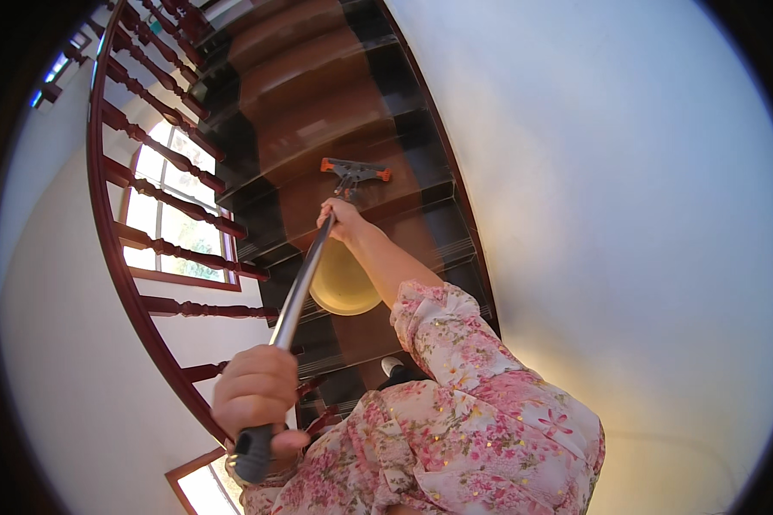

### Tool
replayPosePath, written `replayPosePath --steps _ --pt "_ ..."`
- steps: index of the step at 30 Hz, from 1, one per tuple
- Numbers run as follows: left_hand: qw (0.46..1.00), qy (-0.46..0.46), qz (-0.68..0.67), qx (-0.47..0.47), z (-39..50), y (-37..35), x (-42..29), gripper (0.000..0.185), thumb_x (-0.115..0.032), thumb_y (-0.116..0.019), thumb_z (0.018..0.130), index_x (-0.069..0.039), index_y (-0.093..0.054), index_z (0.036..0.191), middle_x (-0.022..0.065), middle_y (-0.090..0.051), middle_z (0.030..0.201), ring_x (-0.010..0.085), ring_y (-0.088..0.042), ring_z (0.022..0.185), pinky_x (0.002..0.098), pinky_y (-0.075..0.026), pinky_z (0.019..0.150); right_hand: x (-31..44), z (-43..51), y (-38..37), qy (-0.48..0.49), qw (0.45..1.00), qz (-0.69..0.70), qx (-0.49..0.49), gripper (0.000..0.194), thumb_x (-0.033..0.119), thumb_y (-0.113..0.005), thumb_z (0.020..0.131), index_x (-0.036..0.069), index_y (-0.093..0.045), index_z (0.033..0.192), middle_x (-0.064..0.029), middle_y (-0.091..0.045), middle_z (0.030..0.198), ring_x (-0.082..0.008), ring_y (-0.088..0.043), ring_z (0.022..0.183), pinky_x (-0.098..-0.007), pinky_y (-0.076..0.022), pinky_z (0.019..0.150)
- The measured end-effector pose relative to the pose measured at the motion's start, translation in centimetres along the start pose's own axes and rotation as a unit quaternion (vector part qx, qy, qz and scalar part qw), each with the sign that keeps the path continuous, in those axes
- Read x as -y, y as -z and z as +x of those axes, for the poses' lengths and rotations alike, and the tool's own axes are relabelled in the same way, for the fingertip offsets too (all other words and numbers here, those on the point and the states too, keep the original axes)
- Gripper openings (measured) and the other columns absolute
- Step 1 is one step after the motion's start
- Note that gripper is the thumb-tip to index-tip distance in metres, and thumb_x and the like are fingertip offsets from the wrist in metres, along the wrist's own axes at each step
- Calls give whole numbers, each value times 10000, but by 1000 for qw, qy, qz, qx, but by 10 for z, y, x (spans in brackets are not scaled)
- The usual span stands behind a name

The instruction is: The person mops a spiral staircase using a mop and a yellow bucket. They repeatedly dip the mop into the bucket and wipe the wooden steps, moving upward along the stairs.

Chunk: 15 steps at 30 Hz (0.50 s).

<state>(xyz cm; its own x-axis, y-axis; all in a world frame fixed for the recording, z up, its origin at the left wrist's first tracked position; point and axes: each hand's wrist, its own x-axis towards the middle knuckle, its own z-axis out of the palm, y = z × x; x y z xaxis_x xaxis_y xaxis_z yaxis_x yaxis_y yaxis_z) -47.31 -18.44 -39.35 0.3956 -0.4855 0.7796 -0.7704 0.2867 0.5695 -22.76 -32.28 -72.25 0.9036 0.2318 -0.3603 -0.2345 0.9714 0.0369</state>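
My left hand (256, 394) grips the grey end of a long metal mop pole (297, 293), close to the camera. Farther down the same pole my right hand (341, 217) is closed around it, just above the head. The mop head (355, 171), dark grey with orange ends, rests on a brown and black stair step (399, 187); its underside is hidden. Partly behind my right forearm and the pole stands a yellowish round bucket or basin (344, 283) on the stairs. Its contents cannot be told.
A dark red wooden handrail (106, 193) with turned balusters (187, 206) lines the left side, with a window (174, 199) beyond it. A white wall (592, 193) runs along the right. Several steps continue above the mop head. One shoe (391, 365) shows below the bucket.
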Motion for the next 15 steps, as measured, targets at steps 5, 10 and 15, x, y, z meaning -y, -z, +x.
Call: replayPosePath --steps 5,10,15 --pt "999 -36 -21 -26 -19 77 -22 463 -463 -637 811 -131 -373 626 -36 -332 520 100 -352 449 250 -300 450 -57 -25 -66 40 996 -14 -76 128 11 -511 789 69 -463 686 -45 -437 531 -161 -447 473 -325 -422 498" --pt "964 36 -102 -242 -41 116 -9 413 -416 -600 852 -150 -350 658 -43 -328 569 108 -372 577 297 -343 689 -37 -28 -66 128 986 8 -107 85 12 -491 781 65 -441 737 -56 -432 608 -172 -473 515 -356 -444 503" --pt "949 74 -169 -256 -49 128 52 375 -395 -510 915 -155 -345 679 -36 -335 593 115 -383 623 312 -328 741 11 -3 -32 171 971 53 -160 88 -8 -478 780 64 -435 753 -50 -430 592 -167 -462 507 -353 -445 510"
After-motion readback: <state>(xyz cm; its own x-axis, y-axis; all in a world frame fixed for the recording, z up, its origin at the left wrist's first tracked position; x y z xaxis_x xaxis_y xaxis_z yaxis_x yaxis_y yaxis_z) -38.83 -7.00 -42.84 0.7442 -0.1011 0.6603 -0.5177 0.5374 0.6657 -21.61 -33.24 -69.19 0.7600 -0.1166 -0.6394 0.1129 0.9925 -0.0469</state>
